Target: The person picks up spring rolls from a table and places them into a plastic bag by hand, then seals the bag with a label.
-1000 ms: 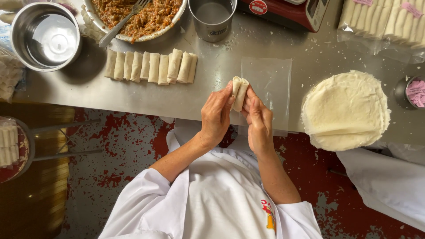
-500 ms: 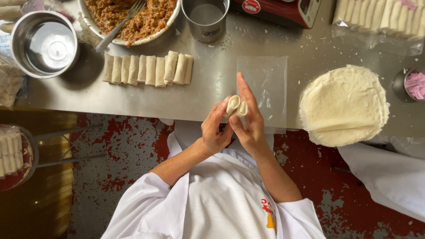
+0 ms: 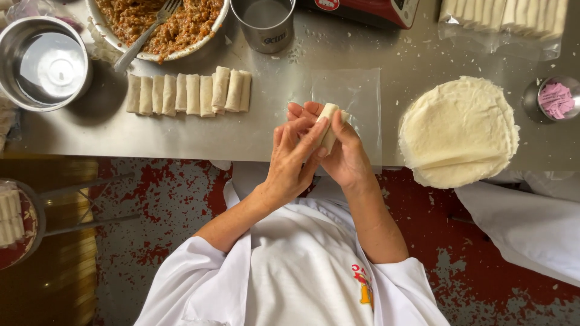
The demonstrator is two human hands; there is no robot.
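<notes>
Both my hands hold one pale rolled spring roll above the front edge of the steel table. My left hand lies flat across the roll, fingers stretched over it. My right hand cups the roll from underneath. A row of several finished rolls lies on the table to the left. A stack of round thin wrappers sits to the right. A clear plastic sheet lies just behind my hands.
A bowl of brown filling with a fork stands at the back left, beside an empty steel bowl and a metal cup. A small pink-filled dish is far right. Another person's white sleeve is lower right.
My hands turned the roll between the palms; it was upright a second ago and now lies slanted, with my left fingers stretched across it.
</notes>
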